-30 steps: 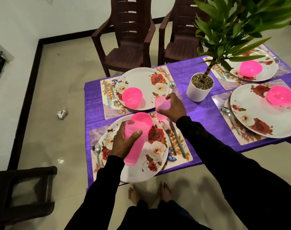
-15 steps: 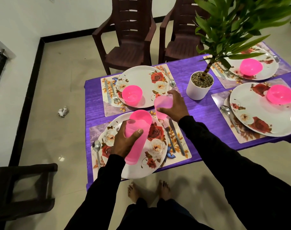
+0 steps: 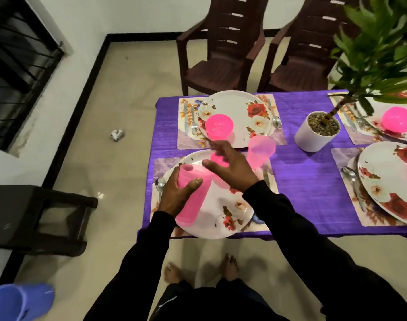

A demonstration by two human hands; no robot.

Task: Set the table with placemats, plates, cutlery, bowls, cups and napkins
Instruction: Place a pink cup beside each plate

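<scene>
My left hand [image 3: 175, 196] grips a stack of pink cups [image 3: 193, 200], tilted over the near floral plate [image 3: 223, 216]. Just beyond it hovers my right hand [image 3: 230, 169], holding nothing, its fingers spread and its fingertips close to the stack's rim. It partly hides a pink bowl [image 3: 217, 158] on that plate. A single pink cup [image 3: 260, 151] stands upright at the far right corner of the near placemat [image 3: 165, 164], apart from both hands. The far plate [image 3: 239, 112] carries another pink bowl [image 3: 218, 127], with cutlery on either side of the plate.
A potted plant [image 3: 316, 133] stands mid-table on the purple cloth [image 3: 309, 181]. Two more plates with pink bowls [image 3: 399, 119] lie at the right. Brown chairs [image 3: 221, 54] stand behind the table, a black stool [image 3: 42, 216] to the left, and a blue slipper [image 3: 19, 300] on the floor.
My right hand let go of the single cup, which now stands on the near placemat, and moved left toward the stack. My view has shifted toward the left.
</scene>
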